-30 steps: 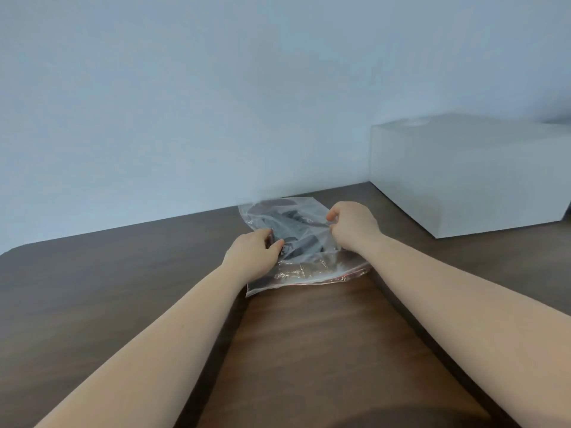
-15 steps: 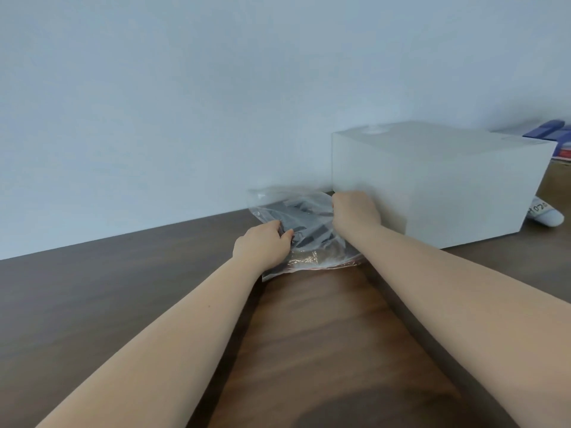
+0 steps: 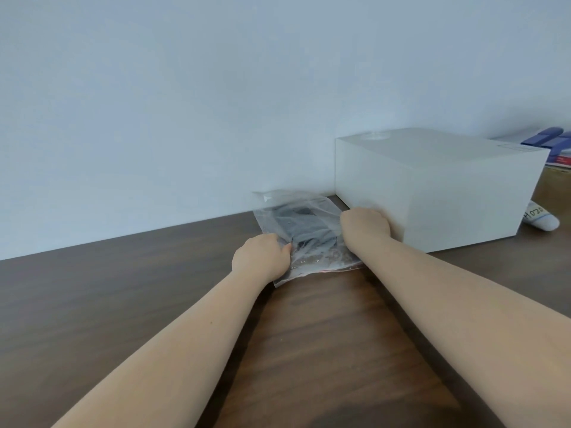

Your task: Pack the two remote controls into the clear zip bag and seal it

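A clear zip bag (image 3: 309, 261) lies on the dark wooden table (image 3: 123, 304) near the wall. Dark remote controls (image 3: 301, 225) show through the plastic; I cannot separate the two clearly. My left hand (image 3: 262, 257) grips the bag's left side with curled fingers. My right hand (image 3: 366, 225) grips its right side, close against the white box. The bag's near edge with its reddish zip strip faces me; whether it is sealed I cannot tell.
A large white box (image 3: 432, 186) stands on the table just right of the bag, touching my right hand. A white object with handwritten marks (image 3: 540, 217) lies beyond the box's right side. Blue and red items (image 3: 553, 143) sit behind the box. The wall runs along the table's far edge.
The bag and both hands have shifted toward the wall and the white box. My view has turned right, bringing the box's right side and the items behind it into sight.
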{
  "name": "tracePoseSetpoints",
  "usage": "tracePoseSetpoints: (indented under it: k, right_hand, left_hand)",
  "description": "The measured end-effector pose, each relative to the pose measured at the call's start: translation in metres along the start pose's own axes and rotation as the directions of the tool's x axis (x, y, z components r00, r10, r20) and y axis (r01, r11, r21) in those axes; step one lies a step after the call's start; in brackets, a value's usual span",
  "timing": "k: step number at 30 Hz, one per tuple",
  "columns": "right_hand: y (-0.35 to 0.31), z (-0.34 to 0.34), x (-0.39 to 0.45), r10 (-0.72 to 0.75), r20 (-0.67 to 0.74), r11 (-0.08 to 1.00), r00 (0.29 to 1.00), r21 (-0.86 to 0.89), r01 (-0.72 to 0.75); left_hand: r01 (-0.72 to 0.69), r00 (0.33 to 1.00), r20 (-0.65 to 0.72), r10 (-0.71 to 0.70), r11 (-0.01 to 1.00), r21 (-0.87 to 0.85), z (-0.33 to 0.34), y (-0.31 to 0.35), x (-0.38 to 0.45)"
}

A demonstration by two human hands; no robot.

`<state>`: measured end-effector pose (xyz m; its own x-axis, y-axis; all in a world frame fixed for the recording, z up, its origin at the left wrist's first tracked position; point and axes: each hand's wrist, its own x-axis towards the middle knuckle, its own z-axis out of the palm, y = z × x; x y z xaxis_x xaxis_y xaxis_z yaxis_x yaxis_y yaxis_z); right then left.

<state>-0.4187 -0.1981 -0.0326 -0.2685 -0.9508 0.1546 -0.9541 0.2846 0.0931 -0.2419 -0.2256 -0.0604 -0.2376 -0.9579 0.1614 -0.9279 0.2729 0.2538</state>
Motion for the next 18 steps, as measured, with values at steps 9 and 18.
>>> tracePoseSetpoints:
  k: [9,18]
  right_hand:
    - [0.004,-0.004,-0.02,-0.025,-0.021,0.999,0.999,-0.035,0.025]
    - [0.012,-0.027,-0.072,-0.074,-0.068,0.988,0.995,0.131,0.082]
  left_hand:
    - [-0.009,0.999,-0.054,0.005,0.998,-0.063,-0.002,-0.002,-0.019]
    - [0.003,0.999,-0.04,-0.006,0.998,-0.064,-0.021,-0.027,-0.093]
